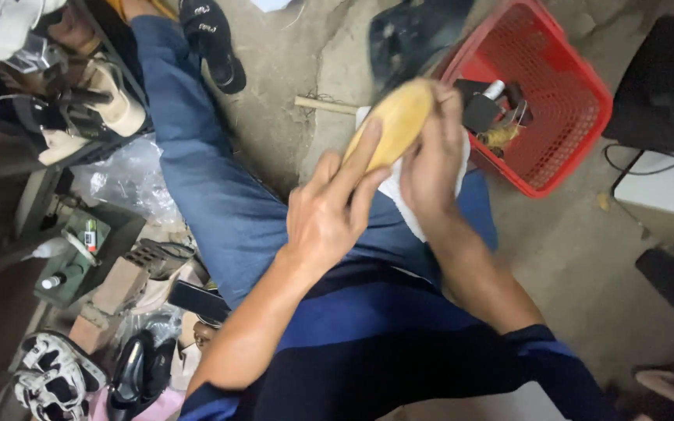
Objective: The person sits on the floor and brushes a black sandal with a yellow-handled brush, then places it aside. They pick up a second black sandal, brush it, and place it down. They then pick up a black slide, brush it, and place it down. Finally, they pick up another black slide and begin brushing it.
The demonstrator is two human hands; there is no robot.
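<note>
Tan, smooth and elongated, the shoe sole point(395, 125) tapers to a rounded tip above the person's lap. Left hand point(329, 210) supports it, fingers extended beneath; right hand point(431, 160) presses a white cloth point(395, 191) against it, near the red basket point(579, 101).

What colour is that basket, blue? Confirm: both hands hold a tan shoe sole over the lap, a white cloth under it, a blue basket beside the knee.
Wrong on the basket: the head view shows it red, not blue. The rest stands: left hand and right hand hold the tan shoe sole over the lap, white cloth under it.
</note>
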